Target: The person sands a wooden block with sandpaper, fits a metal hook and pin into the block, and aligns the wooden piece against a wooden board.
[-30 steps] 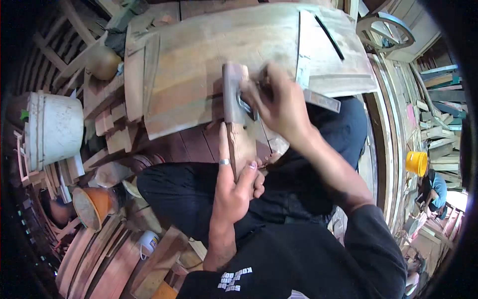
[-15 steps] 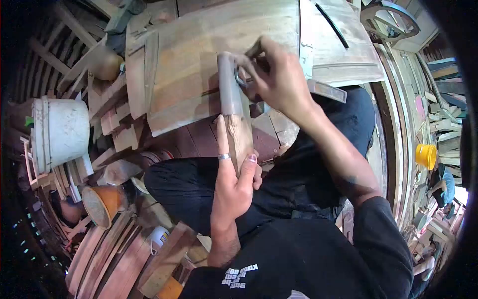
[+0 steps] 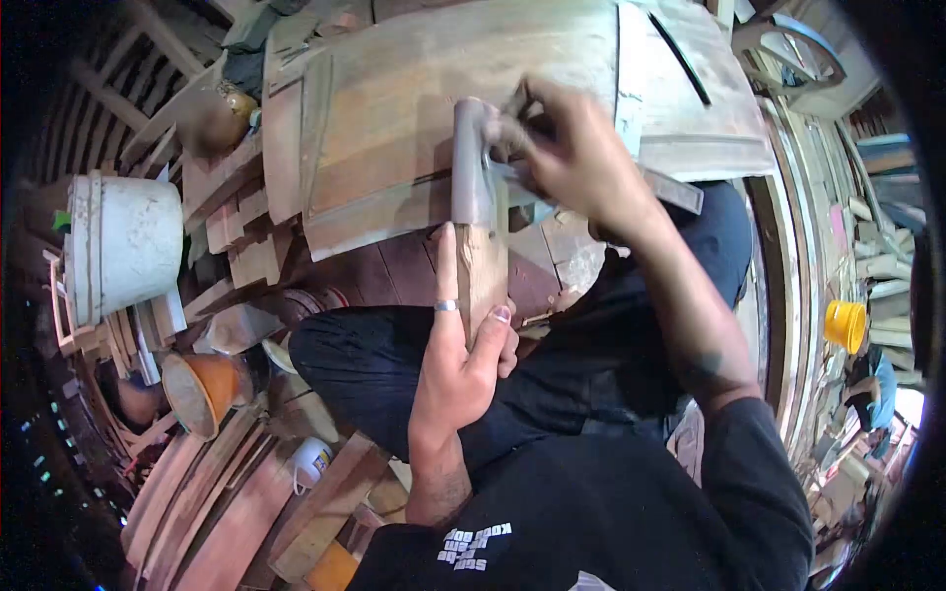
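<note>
My left hand (image 3: 463, 360), with a ring on one finger, is wrapped round the lower end of a wooden piece (image 3: 483, 271), its index finger stretched along the left edge. Over the upper end of that wood lies a smooth grey-brown cover or tool (image 3: 471, 172), blurred. Fingers of my right hand (image 3: 567, 148) are bent at its right side, smeared by motion; what they hold there is hidden. Behind both hands spreads a large wooden panel (image 3: 394, 128), and a metal-edged bar (image 3: 674, 191) sticks out beside my right wrist.
At the left stands a white bucket (image 3: 133, 241), with an orange container (image 3: 200, 392) below it. A white cup (image 3: 311, 463) is among curved planks (image 3: 236, 512). On the right are long boards (image 3: 788, 286), a yellow bucket (image 3: 844, 325) and another person (image 3: 872, 389). A black strip (image 3: 680, 57) lies on the panel.
My right hand has risen a little along the tool's side, and the tool's upper end has moved up. My left hand keeps its hold on the wood. The view has shifted slightly.
</note>
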Demonstrator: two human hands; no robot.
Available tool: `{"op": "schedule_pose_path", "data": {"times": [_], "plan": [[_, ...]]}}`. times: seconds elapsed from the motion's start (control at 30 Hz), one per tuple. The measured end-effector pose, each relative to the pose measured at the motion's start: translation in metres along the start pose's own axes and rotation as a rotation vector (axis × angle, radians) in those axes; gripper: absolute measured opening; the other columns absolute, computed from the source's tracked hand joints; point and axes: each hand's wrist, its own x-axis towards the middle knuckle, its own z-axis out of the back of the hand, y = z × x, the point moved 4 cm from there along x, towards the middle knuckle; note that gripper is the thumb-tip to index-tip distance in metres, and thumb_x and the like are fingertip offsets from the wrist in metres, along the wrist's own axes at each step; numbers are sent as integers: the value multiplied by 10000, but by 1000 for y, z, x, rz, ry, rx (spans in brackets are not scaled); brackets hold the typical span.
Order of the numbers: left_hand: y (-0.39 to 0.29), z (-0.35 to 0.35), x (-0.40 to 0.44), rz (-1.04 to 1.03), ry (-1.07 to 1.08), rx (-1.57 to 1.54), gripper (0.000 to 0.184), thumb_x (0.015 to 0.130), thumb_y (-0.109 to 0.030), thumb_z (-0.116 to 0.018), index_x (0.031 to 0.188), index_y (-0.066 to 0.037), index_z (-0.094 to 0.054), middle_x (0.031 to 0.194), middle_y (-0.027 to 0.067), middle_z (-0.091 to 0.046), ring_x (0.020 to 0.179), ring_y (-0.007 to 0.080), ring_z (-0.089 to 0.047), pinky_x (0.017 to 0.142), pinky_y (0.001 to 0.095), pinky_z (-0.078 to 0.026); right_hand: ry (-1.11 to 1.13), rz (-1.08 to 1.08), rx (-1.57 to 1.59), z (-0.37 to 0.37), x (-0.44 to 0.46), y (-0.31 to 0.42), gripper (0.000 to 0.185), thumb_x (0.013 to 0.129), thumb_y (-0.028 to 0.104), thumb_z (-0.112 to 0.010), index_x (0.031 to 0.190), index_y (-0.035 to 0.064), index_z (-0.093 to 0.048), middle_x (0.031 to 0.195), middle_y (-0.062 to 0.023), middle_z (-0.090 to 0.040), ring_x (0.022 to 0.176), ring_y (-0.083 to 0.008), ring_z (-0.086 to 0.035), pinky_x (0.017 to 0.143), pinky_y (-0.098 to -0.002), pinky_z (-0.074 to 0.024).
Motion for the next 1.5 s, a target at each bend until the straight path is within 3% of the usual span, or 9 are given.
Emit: {"op": "schedule_pose_path", "data": {"times": [0.43,0.47,0.53,0.6,0.77,1.0,1.13,1.4,1.5], "plan": [[-2,2,4,-7,-22,-68,865,1040,17,-518,1734,-245,-73,1035,117,-591,626,120,-527,494,265,-445,67,185,10,-7,-12,2,261,996,198,-779,933,6,-613,688,-74,-654,644,-95,-605,559,-311,-482],[-3,5,6,-19,-26,-72,865,1040,17,-518,1734,-245,-73,1035,117,-591,626,120,-527,494,265,-445,119,195,96,-11,-18,6,350,954,312,-781,1036,1,-644,750,-248,-660,749,-466,-679,693,-507,-519],[-2,8,4,1,-10,-20,866,1041,13,-523,1734,-242,-71,1036,121,-589,620,123,-522,487,268,-437,229,52,3,-5,-12,10,338,962,305,-773,1021,-2,-646,776,-248,-680,765,-464,-690,689,-493,-524],[0,6,1,24,-17,-52,869,1034,22,-513,1735,-243,-74,1020,120,-589,610,124,-515,482,268,-432,-52,120,6,-6,3,0,292,982,245,-797,962,10,-626,714,-88,-671,623,-106,-605,545,-320,-470],[-2,7,6,-33,-19,-15,862,1034,24,-510,1735,-223,-73,1020,115,-595,613,122,-522,486,265,-435,180,168,40,-8,-21,9,335,979,253,-803,1002,-8,-594,748,-116,-678,726,-126,-660,633,-281,-520],[-6,8,3,6,-15,-58,860,1044,35,-506,1738,-207,-60,938,51,-572,633,87,-496,527,250,-435,98,66,83,-7,1,-16,344,970,240,-813,1009,14,-556,720,-90,-624,654,-137,-599,583,-343,-498],[-10,23,5,28,31,-55,884,1023,24,-534,1738,-214,-72,947,60,-581,642,95,-529,528,248,-454,36,395,-64,-10,-19,10,361,927,236,-844,1034,22,-572,739,-168,-626,671,-259,-653,652,-407,-500],[-4,35,9,19,47,-65,854,1020,-11,-542,1733,-182,-105,1006,133,-615,607,141,-533,497,286,-453,-156,250,-245,7,1,2,388,897,291,-859,919,-9,-613,718,-162,-686,625,-284,-704,585,-385,-519],[-3,35,7,4,40,-24,852,1017,-11,-542,1732,-184,-112,998,134,-618,603,143,-534,497,290,-457,-54,126,-37,-1,2,-8,324,908,310,-820,954,45,-637,715,-158,-699,728,-416,-709,641,-501,-536]]}}
